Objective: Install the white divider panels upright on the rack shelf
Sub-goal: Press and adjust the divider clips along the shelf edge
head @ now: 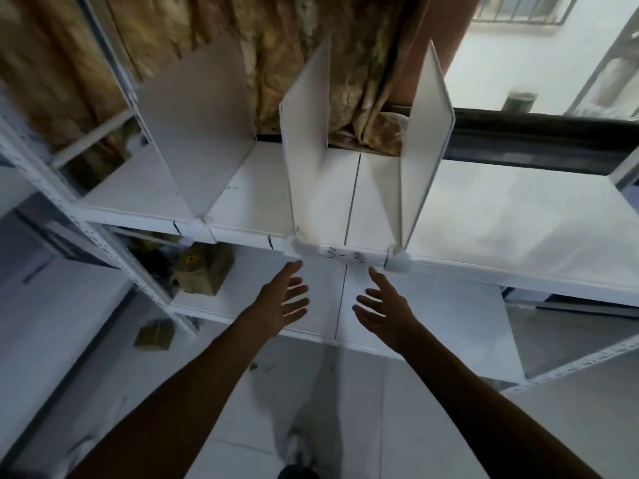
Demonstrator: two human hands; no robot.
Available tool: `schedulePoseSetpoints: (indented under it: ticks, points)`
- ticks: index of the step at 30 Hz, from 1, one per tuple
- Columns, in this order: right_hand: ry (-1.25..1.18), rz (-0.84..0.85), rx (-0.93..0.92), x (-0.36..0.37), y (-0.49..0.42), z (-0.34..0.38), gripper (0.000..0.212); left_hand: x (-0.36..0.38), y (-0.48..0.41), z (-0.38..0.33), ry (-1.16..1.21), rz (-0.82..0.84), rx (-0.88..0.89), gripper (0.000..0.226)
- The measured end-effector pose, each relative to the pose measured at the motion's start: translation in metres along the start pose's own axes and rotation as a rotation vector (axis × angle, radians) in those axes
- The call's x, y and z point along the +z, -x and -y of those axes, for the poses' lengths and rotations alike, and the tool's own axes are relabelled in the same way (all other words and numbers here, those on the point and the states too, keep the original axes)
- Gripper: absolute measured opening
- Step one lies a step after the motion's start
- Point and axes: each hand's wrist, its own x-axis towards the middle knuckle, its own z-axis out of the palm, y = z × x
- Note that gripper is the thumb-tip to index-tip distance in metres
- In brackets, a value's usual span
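Three white divider panels stand upright on the white rack shelf (501, 216): a left panel (197, 133), a middle panel (306, 146) and a right panel (427, 140). Each sits in a white clip at the shelf's front edge, which bears the handwritten mark "3-3" between the middle and right clips. My left hand (281, 300) and my right hand (385, 307) hover just below that front edge, palms facing each other, fingers spread, holding nothing and touching no panel.
A lower white shelf (449, 316) lies under my hands. Cardboard boxes (204, 271) sit on it at the left. Perforated rack posts (114, 250) run down the left side. A patterned curtain (283, 50) hangs behind, with a window at the right.
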Motion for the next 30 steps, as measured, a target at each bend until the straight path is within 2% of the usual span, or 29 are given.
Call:
schedulePoseSetpoints:
  ticks: [4, 15, 20, 30]
  points:
    - [0.031, 0.021, -0.006, 0.016, -0.001, -0.004, 0.065, -0.015, 0.004, -0.003, 0.02, -0.036, 0.007, 0.059]
    - [0.01, -0.026, -0.03, 0.086, -0.026, -0.008, 0.066, -0.05, -0.026, -0.048, 0.039, -0.005, 0.004, 0.055]
    - [0.037, -0.037, -0.069, 0.118, -0.041, -0.011, 0.056, -0.071, -0.049, -0.074, 0.025, 0.017, -0.017, 0.055]
    - [0.008, -0.151, 0.008, 0.135, -0.081, -0.02, 0.072, -0.083, -0.081, -0.083, -0.009, 0.042, -0.115, 0.061]
